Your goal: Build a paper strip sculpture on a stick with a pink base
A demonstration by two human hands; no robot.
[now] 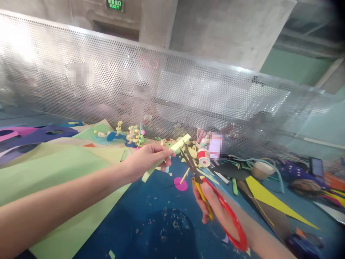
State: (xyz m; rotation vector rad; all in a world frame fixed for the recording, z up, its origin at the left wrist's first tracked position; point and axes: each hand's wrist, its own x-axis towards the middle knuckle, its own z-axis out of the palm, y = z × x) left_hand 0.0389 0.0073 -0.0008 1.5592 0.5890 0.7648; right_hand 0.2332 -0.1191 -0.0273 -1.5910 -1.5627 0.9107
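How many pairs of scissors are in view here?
1. The scissors, with red and yellow handles, are in the right hand, blades open by the pale green paper strip that the left hand holds. The clutter at right may hide others.

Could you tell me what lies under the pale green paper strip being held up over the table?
Below the pale green paper strip lie the blue table surface, paper scraps and a pink paper circle. The left hand hides the strip's middle.

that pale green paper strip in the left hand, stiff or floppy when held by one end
Probably fairly stiff: the strip juts straight past the left hand without drooping. Likely very light, pinched only by fingertips. It may flex when the scissors bite.
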